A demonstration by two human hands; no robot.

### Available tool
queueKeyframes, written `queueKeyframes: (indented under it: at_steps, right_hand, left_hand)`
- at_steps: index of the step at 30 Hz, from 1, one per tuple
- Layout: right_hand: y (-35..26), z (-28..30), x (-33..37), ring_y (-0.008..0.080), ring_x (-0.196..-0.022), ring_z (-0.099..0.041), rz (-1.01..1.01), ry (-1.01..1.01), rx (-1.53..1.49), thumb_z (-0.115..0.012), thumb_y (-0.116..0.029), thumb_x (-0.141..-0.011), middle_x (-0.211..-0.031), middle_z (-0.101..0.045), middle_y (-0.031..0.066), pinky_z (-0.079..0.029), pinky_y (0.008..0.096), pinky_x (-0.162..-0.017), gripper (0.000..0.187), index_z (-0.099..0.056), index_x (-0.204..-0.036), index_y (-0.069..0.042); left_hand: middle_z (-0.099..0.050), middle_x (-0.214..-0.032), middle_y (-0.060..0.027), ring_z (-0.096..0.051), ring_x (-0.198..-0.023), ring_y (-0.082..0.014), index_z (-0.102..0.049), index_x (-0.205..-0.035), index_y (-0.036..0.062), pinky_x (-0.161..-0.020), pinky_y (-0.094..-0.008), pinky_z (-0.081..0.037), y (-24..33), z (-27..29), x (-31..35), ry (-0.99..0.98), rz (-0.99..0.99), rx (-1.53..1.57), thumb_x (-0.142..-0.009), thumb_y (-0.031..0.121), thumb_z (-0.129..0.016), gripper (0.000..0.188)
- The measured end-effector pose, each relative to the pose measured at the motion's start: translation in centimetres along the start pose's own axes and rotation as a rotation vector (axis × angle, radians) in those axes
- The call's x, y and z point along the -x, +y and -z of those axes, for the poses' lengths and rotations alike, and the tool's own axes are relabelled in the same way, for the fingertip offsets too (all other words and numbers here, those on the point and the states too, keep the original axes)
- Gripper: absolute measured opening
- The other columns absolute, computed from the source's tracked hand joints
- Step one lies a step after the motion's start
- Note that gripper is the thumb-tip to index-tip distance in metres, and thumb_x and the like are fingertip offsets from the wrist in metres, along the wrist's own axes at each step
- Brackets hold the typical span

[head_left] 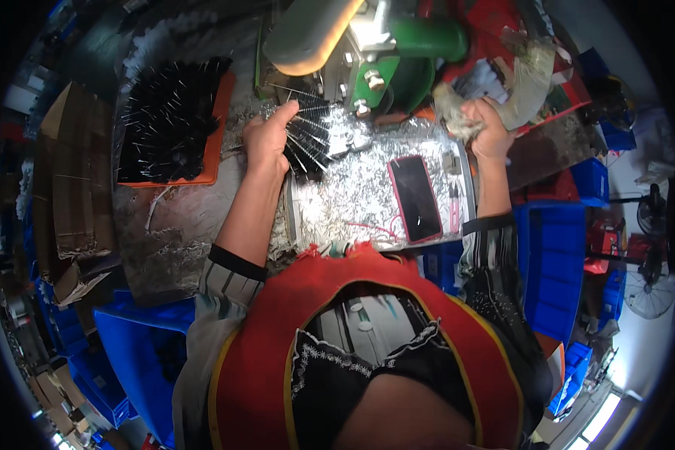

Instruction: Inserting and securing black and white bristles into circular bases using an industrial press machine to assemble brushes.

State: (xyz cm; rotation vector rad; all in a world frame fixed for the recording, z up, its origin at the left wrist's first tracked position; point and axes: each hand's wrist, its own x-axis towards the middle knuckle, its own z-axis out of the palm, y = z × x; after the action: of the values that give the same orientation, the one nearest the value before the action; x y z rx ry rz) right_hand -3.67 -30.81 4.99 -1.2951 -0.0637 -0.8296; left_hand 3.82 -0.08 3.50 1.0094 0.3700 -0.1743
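My left hand (268,140) is closed around several thin wire brushes (307,139) with black bristles, spread like a fan at the front of a green machine (379,79). My right hand (489,129) is wrapped round the end of a pale, curved, wrapped-looking piece (529,86) at the machine's right; what lies under the wrapping cannot be made out. Between my arms is a foil-like, shiny work surface (337,199). On it rests a dark-screened phone (415,196) in a pink case, with a small pink-and-white tool (454,208) beside it.
An orange tray (219,127) heaped with black wire brushes (169,120) stands at the left of the bench (180,247). Farther left is a cardboard box (79,176). Blue bins (146,352) flank me on both sides. A lamp-like rounded cover (311,34) overhangs the machine.
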Motion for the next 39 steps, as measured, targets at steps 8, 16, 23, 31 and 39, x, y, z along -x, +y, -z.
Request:
queueKeyframes:
  at_steps: [8,16,23,31,39]
  right_hand:
    - [-7.4,-3.5,-2.9,0.0177,-0.046,-0.048,-0.461,0.169,0.39,-0.062,-0.013,-0.07,-0.048,-0.045,0.0085,-0.042,0.0293,-0.051,0.021,-0.051,-0.059,0.0]
    - [-8.6,-3.6,-4.8,0.0172,-0.044,-0.051,-0.412,-0.117,0.321,-0.067,-0.013,-0.068,-0.053,-0.053,0.009,-0.04,0.0283,-0.045,0.017,-0.056,-0.064,0.0]
    - [-2.0,-2.4,0.1,0.018,-0.044,-0.049,-0.058,0.166,0.094,-0.059,-0.002,-0.07,-0.054,-0.053,0.0122,-0.042,0.0304,-0.047,0.012,-0.053,-0.063,0.005]
    - [-8.0,-3.7,-2.9,0.017,-0.042,-0.047,-0.397,0.153,0.351,-0.062,-0.006,-0.07,-0.051,-0.05,0.009,-0.041,0.0294,-0.047,0.016,-0.053,-0.059,0.002]
    - [-7.4,-2.9,-2.7,0.0158,-0.044,-0.048,-0.422,0.134,0.305,-0.062,-0.007,-0.07,-0.053,-0.05,0.0085,-0.041,0.0285,-0.048,0.014,-0.054,-0.061,0.002]
  left_hand:
    - [-0.061,-0.088,-0.015,-0.062,-0.069,-0.0227,-0.056,-0.094,-0.0089,-0.06,-0.0345,-0.053,-0.3,0.1,0.4,0.045,-0.066,0.028,-0.072,-0.002,-0.067,0.026]
    - [-0.061,-0.085,-0.0156,-0.062,-0.068,-0.0222,-0.057,-0.09,-0.0092,-0.059,-0.0344,-0.052,-0.2,0.4,0.5,0.082,-0.063,0.036,-0.072,-0.002,-0.067,0.023]
    - [-0.063,-0.083,-0.011,-0.062,-0.07,-0.0187,-0.059,-0.091,-0.004,-0.061,-0.0306,-0.051,1.3,0.5,0.6,-0.009,-0.002,-0.139,-0.072,0.005,-0.069,0.023]
    - [-0.063,-0.081,-0.0096,-0.062,-0.07,-0.0183,-0.061,-0.091,-0.0018,-0.064,-0.0318,-0.053,1.1,2.9,-1.2,-0.31,0.224,-0.038,-0.073,0.003,-0.067,0.019]
    - [-0.064,-0.083,-0.0109,-0.062,-0.069,-0.0198,-0.062,-0.088,-0.0012,-0.064,-0.0338,-0.053,-0.4,2.5,-1.6,-0.211,0.153,0.066,-0.071,0.003,-0.069,0.019]
